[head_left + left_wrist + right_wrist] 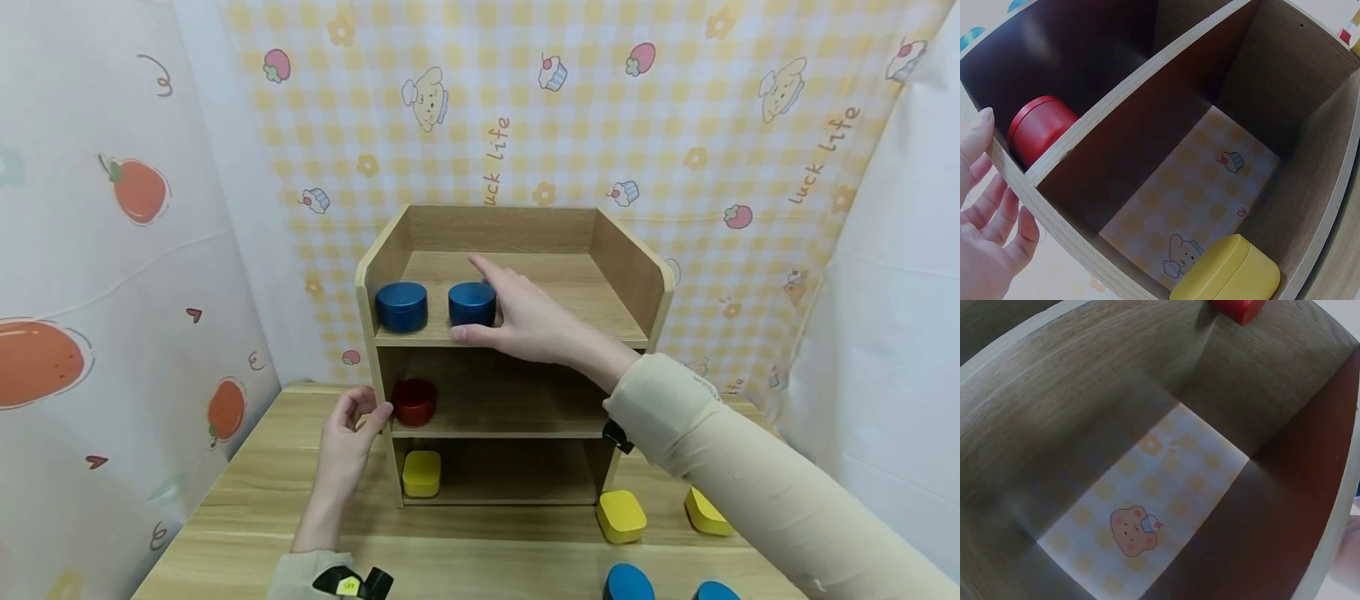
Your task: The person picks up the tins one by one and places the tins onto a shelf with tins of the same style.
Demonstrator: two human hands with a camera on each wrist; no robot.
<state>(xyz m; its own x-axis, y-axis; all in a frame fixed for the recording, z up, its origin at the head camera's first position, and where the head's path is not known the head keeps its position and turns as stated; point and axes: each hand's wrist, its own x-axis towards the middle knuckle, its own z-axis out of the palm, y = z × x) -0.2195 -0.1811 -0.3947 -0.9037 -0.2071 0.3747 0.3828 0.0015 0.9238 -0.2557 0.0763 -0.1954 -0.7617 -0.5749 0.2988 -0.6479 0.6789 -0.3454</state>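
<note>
A three-level wooden shelf (577, 287) stands against the back curtain. On its top level, a round blue tin (402, 308) sits at the left. My right hand (517, 317) grips a second round blue tin (468, 307) to the right of it, thumb in front and fingers behind. Lower down, my left hand (349, 433) rests at the left side panel, thumb on its front edge and loosely bent fingers outside. A round red tin (1042, 128) sits inside the middle level near that thumb. On the bottom level is a yellow rounded-square tin (1230, 275).
On the tabletop (495, 550), right of the shelf, lie a yellow tin (622, 517) and another yellow tin (707, 511), partly behind the right sleeve. Nearer the front edge are a blue tin (628, 583) and another blue tin (716, 591), both cut off by the frame.
</note>
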